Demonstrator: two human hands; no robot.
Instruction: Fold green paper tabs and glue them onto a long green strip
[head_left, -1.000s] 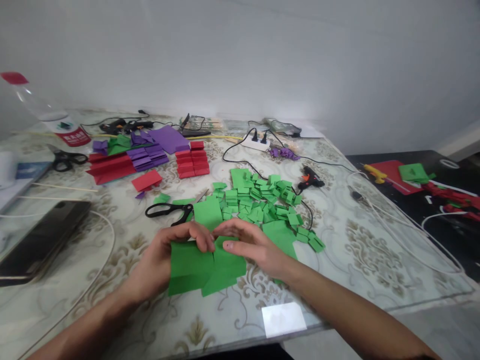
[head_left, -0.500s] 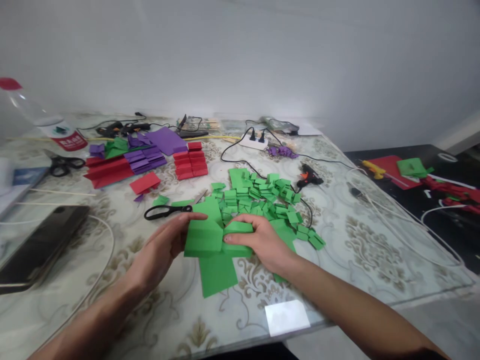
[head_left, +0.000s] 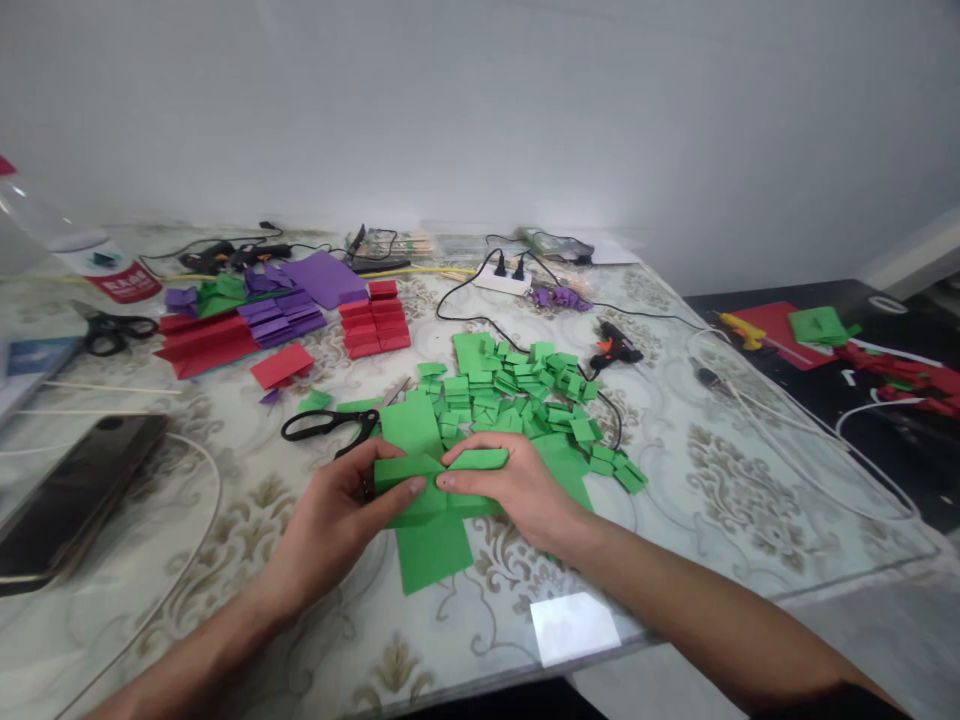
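Note:
Both hands work a green paper sheet (head_left: 431, 548) lying on the patterned table (head_left: 720, 480) just in front of me. My left hand (head_left: 341, 515) pinches the sheet's folded upper left part, thumb on top. Opposite it, my right hand (head_left: 517, 485) presses the folded upper right part, fingers curled over the fold. The two thumbs almost meet at the middle. Behind my hands lies a heap of small folded green paper pieces (head_left: 517, 395). Black-handled scissors (head_left: 330, 425) rest just left of the heap, near my left hand.
Folded red (head_left: 379, 318) and purple (head_left: 281, 315) papers lie at the back left. A black glue gun (head_left: 613, 350), a white power strip (head_left: 504, 280) and cords cross the back. A dark phone (head_left: 67, 495) lies left. A black side table (head_left: 862, 380) stands right.
The green sheet was turned and its upper part folded down. Both hands moved slightly away from me and now pinch the fold with thumbs meeting at the middle.

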